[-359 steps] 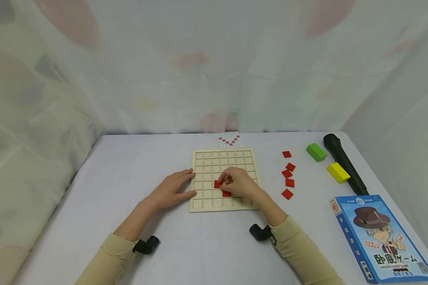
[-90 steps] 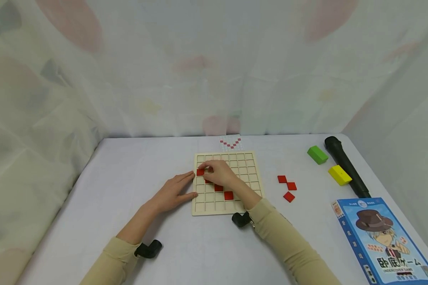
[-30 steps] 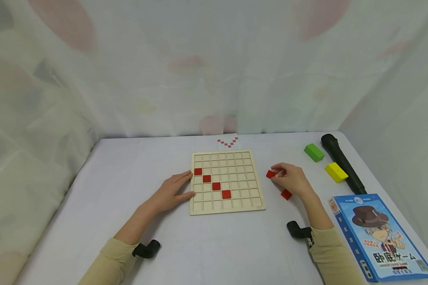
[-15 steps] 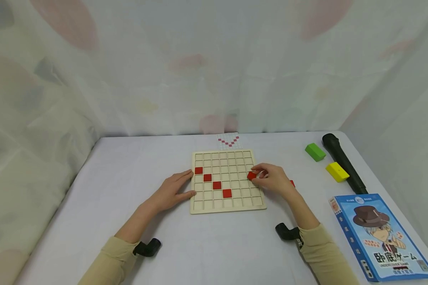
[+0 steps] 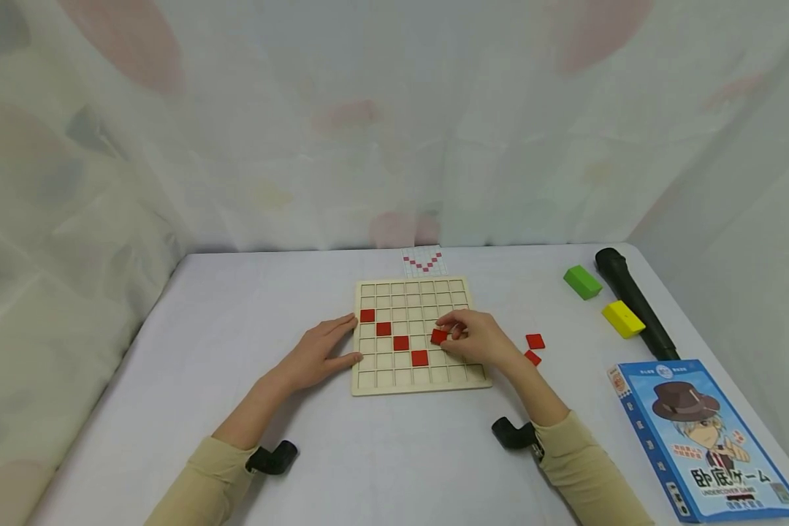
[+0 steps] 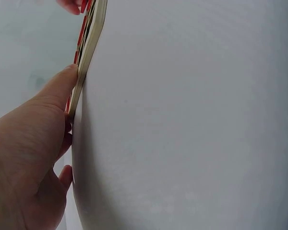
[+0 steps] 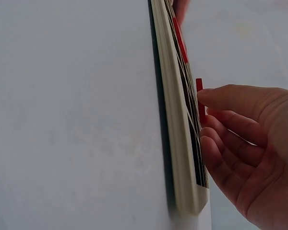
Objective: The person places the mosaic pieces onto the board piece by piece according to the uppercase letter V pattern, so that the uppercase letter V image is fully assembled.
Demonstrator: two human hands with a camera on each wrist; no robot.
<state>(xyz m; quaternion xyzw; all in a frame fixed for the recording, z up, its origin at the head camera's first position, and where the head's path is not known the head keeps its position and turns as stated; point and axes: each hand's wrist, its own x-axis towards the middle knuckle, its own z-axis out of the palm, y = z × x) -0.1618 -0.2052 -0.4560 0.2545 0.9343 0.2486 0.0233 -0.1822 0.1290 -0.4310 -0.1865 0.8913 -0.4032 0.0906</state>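
A square wooden grid board (image 5: 456, 376) lies mid-table with several red square tiles (image 5: 401, 343) set in its cells, stepping diagonally down to the right. My left hand (image 5: 315, 351) rests against the board's left edge, fingers extended; in the left wrist view its thumb (image 6: 57, 88) touches the rim. Over the right half of the grid, my right hand (image 5: 480, 340) pinches another red tile (image 5: 438, 337). The right wrist view shows that tile (image 7: 200, 98) edge-on between thumb and fingers, close over the board's surface. Two loose red tiles (image 5: 535, 341) lie right of the board.
Behind the board is a small card (image 5: 424, 261) printed with a red V of squares. To the right are a green block (image 5: 582, 282), a yellow block (image 5: 623, 319), a black microphone-shaped object (image 5: 638, 303) and a blue game box (image 5: 706, 438).
My right hand set a tile at the grid's left, went to the loose tiles, picked one up and carried it left over the board. The loose tiles are fewer. My left hand stayed put.
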